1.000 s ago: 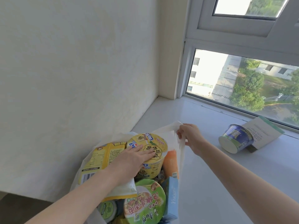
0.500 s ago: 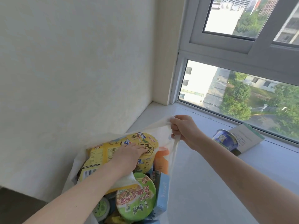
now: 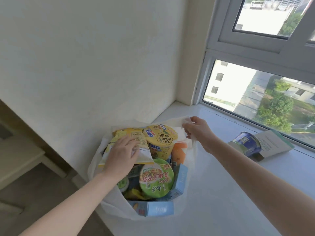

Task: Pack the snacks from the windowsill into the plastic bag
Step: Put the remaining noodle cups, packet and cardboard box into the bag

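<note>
A white plastic bag (image 3: pixel 190 169) stands open at the windowsill's left end, full of snacks. On top lie a yellow noodle cup (image 3: pixel 162 142), a yellow snack packet (image 3: pixel 144 155), a green noodle cup (image 3: pixel 156 178), an orange packet (image 3: pixel 178 153) and light blue boxes (image 3: pixel 158 208). My left hand (image 3: pixel 121 154) rests flat on the yellow packet with fingers spread. At the bag's far edge my right hand (image 3: pixel 196 129) pinches the rim. A blue noodle cup (image 3: pixel 245 143) lies on its side on the sill at the right.
The white windowsill (image 3: pixel 221 193) runs under a closed window (image 3: pixel 255 92). A grey-green booklet (image 3: pixel 272 143) lies beside the blue cup. A cream wall (image 3: pixel 85 57) rises left of the bag. Beyond the sill's left edge is a lower floor with furniture (image 3: pixel 20 155).
My left hand slid from the yellow noodle cup leftward onto the yellow packet. My right hand kept its pinch on the bag's rim. The view tilted down and showed more of the bag.
</note>
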